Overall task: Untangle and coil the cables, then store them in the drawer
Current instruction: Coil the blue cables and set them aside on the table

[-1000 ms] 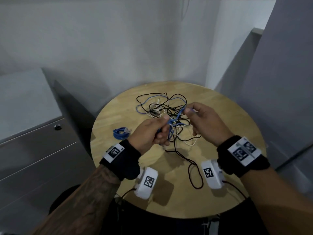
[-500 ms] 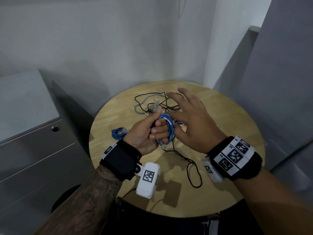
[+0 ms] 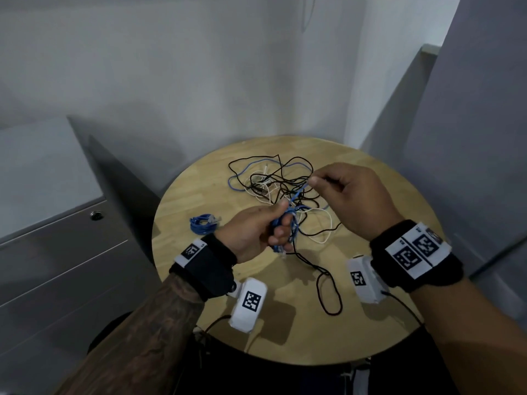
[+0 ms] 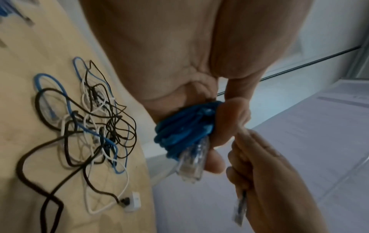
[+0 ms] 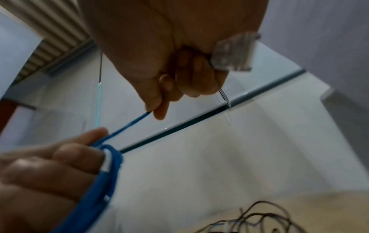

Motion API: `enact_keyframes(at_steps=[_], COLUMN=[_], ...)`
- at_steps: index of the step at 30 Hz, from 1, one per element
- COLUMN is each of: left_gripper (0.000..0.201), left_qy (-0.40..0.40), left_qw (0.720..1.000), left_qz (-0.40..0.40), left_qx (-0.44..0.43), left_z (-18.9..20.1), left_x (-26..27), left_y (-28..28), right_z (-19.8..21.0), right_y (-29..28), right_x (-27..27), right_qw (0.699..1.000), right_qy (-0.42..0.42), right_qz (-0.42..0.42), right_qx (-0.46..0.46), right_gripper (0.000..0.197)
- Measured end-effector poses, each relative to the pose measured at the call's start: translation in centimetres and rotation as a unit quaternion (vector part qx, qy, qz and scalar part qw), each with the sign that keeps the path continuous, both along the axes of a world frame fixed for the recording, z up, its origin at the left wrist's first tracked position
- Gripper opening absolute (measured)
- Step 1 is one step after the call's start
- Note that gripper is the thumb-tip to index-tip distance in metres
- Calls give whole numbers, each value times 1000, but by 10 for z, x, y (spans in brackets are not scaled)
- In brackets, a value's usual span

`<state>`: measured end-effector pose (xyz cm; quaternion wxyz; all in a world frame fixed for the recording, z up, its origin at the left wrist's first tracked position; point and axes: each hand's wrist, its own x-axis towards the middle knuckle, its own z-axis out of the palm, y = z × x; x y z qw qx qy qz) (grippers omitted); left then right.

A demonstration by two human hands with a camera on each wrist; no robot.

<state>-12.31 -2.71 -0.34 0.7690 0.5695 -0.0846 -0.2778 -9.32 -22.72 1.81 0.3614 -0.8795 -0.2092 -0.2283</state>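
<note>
A thin blue network cable, partly wound into a small coil, was gripped in the curled fingers of the left hand above the round light wooden table. In the left wrist view a clear plastic connector was seen to protrude from the bundle under the fingers. The free stretch of the same cable was pinched between thumb and forefinger of the right hand, held up and to the right of the left hand, so that a taut blue strand was drawn between the two; the cable's other clear plug was seen at the heel of that hand. Behind the hands, a loose tangle of black, white and blue cables was spread on the tabletop. A second blue cable, already coiled, was laid near the table's left edge. A grey cabinet with drawer fronts and a round lock stood to the left, its drawers closed.
</note>
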Motion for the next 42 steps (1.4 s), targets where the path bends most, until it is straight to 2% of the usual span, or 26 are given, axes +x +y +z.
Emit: enact_keyframes(at_steps=[2,5,7,9,11,14,20,22,24,26,28,29,32,34,36,39,42], left_gripper=[37,39,42,44,44,43,38,36,35,37,37,37,36,33,36,40,33], left_qy=[12,65,80,85,90,88,42,10,-30,-46,-31,-14,40,39,-7,-67,-56], left_qw=[1000,991,977,964,956,952,976,989,997,998,995,992,978,970,967,967,978], left_qz=[10,25,32,36,48,53,5,8,19,41,80,105,179,226,255,241,194], left_qx=[-16,-112,-194,-250,-276,-289,-213,-150,-64,-30,-48,-67,-101,-77,-8,56,46], left_z=[0,1,1,-1,-2,-2,2,1,-3,-7,-13,-17,-29,-34,-36,-36,-38], left_x=[1,3,6,9,11,12,14,19,22,22,21,21,21,24,31,42,48], left_y=[3,6,8,11,12,14,12,15,16,12,1,-4,-14,-15,-12,-5,-5], right_z=[-9,-21,-22,-21,-21,-14,-7,-8,-12,-19,-31,-34,-51,-64,-69,-62,-64], right_y=[-5,8,20,31,34,33,26,21,16,15,15,19,30,39,43,39,29], right_x=[3,-6,-15,-21,-21,-23,-21,-19,-17,-16,-12,-11,-8,-9,-9,-1,10], right_qw=[999,989,966,940,917,895,913,920,941,952,953,954,958,956,954,954,929], right_qy=[24,125,203,251,286,315,311,302,269,248,244,240,231,236,238,238,283], right_qz=[4,65,122,168,199,232,203,188,159,143,118,102,63,64,69,80,106], right_qx=[-22,38,107,156,195,214,173,165,128,106,131,144,160,165,167,164,216], right_gripper=[13,23,28,23,17,21,10,10,16,5,24,26,16,22,24,20,22])
